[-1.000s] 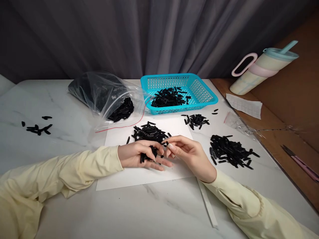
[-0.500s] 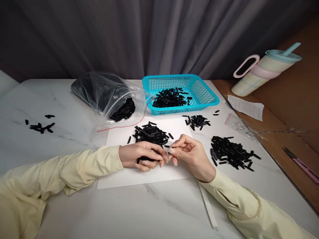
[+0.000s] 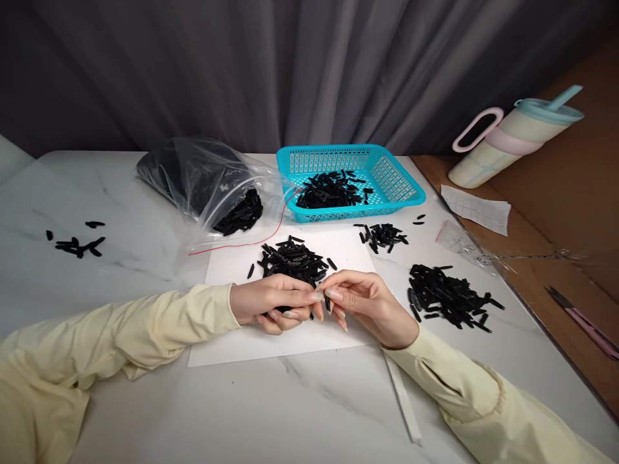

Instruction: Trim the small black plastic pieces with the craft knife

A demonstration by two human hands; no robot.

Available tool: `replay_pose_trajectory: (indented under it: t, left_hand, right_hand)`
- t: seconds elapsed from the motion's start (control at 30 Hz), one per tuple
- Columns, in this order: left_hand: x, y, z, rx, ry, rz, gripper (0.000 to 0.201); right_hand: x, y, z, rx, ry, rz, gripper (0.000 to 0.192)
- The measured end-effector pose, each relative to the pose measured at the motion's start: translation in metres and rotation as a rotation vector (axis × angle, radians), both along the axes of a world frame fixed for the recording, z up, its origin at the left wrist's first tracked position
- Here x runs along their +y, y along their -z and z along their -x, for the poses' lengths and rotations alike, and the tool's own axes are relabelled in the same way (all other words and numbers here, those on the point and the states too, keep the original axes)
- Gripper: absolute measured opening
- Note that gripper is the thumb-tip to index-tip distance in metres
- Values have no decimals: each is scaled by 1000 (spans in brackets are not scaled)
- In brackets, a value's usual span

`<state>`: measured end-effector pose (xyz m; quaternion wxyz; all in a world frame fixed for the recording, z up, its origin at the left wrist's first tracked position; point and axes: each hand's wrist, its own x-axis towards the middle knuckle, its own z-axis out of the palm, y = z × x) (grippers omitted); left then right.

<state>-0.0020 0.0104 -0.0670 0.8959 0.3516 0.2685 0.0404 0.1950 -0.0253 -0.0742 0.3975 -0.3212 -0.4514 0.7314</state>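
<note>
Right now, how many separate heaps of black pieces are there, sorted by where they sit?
On the white sheet: 1
On the bare table: 3
In the blue basket: 1
In the plastic bag: 1
Total: 6

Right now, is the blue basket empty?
No, the blue basket holds a heap of small black pieces on its floor.

Small matt black plastic pieces (image 3: pixel 293 260) lie on a smooth white paper sheet (image 3: pixel 271 341) over a glossy marble-look bench (image 3: pixel 314 406), beside a perforated turquoise plastic basket (image 3: pixel 391 177) and a crinkled clear plastic bag (image 3: pixel 203 180).
</note>
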Motion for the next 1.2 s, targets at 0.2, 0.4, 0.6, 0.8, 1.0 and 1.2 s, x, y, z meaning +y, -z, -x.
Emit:
replay_pose_trajectory:
  t: [0.2,0.4,0.6,0.8,1.0,1.2]
  left_hand:
    - [-2,-1,1,5,4,10,24]
    - [-1,0,2,-46,-11,0,21]
    - [-5,0,2,-12,-41,-33,28]
    - [-14,-3,-1,21,-106,-187,30]
    - [-20,-5,-3,75,-45,-257,36]
    - [-21,-4,-1,9,-82,-275,32]
  right_hand:
    - [-3,0,1,-126,-15,-163,16]
    - [-3,-5,-4,-214,-86,-221,26]
    - [-3,-4,-7,-170,-193,-136,35]
    - [-1,-4,-9,-230,-232,-188,33]
    - [-1,-9,-11,-206,-218,-106,32]
    - [-2,-9,-9,-113,-159,2,27]
